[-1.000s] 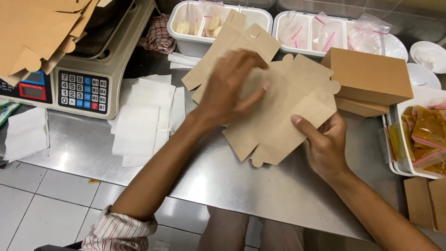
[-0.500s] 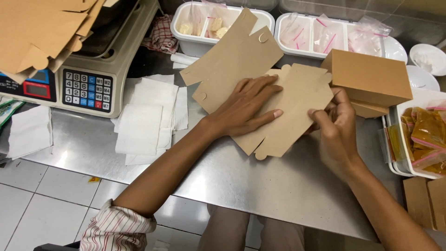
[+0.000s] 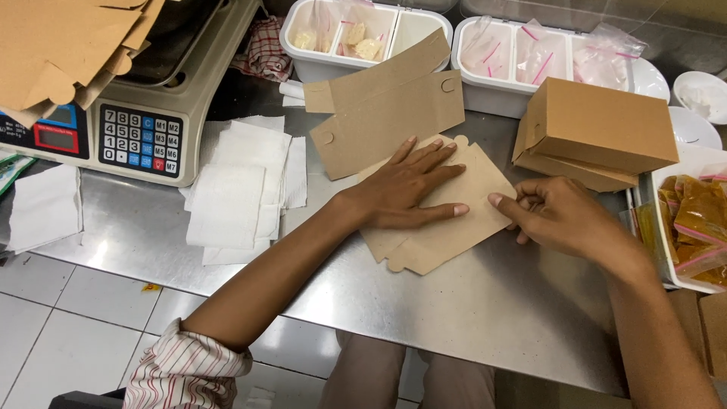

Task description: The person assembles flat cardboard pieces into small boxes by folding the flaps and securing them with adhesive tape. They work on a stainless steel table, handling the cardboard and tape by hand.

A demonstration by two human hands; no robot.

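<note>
Flat brown cardboard box blank [image 3: 447, 227]: lies at the middle of the steel worktop [image 3: 469, 318], unfolded, no walls raised; judged an early stage of assembly
Left hand [image 3: 401, 193]: palm down on the blank, fingers spread and straight, pressing it flat
Right hand [image 3: 556, 212]: at the blank's right edge, fingers curled and pressed together, pinching the edge flap as far as can be seen
Second flat blank [image 3: 386, 113]: just beyond the first, far side, partly propped against a white tub [image 3: 356, 38]; not yet worked
Finished closed boxes [image 3: 598, 129]: two stacked, right of the blank; judged done
Stack of further blanks [image 3: 68, 45]: far left, resting on the weighing scale [image 3: 136, 136]; left to fold
White paper sheets [image 3: 242, 189]: left of the hands, loosely piled
Tray of orange sachets [image 3: 693, 220]: far right edge
Second white tub with clear bags [image 3: 545, 60]: far right of centre
</note>
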